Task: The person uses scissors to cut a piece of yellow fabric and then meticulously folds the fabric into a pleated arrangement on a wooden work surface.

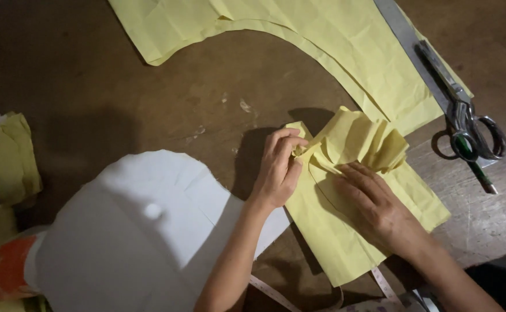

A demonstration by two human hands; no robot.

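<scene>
Yellow fabric piece [345, 231] bunched, left hand [277, 170] fingers pinching its fold, right hand [374, 202] flat on it, fingertips half hidden

— What is the folded yellow piece [357, 214] made of?
— Thin woven cloth, matt, creased and bunched into soft pleats at the top. The large curved yellow panel [345, 40] is the same cloth, wrinkled.
— And the white sheet [143, 231]?
— Paper, smooth and matt, with fold lines.
— The table [91, 92]?
— Dark brown wood, worn, scuffed and dull, with pale scratches.
— The scissors [466, 124]?
— Glossy bare metal. The ruler [406, 40] beside them is brushed grey metal.
</scene>
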